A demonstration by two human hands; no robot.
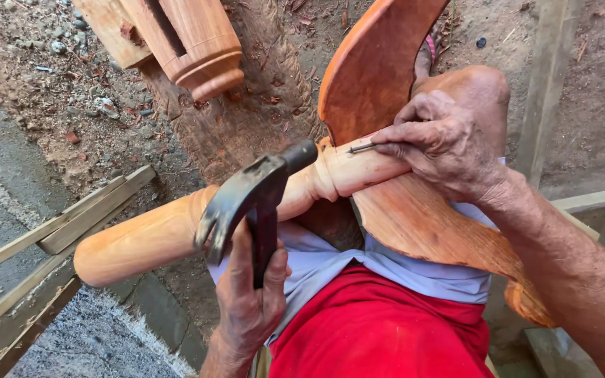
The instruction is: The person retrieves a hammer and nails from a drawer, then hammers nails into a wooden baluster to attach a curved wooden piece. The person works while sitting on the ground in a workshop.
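Note:
My left hand grips the handle of a dark claw hammer, whose head is raised just above a turned wooden leg. The leg lies across my lap and meets a curved reddish wooden board. My right hand rests on the leg at that joint and pinches a small nail between its fingertips. The nail points left, close to the board's edge. My knee shows behind the right hand.
Another turned wooden piece lies at the top on a rough log. Thin wooden slats lean at the left over grey concrete. Dirt with stones and wood chips covers the ground, and a plank stands at the right.

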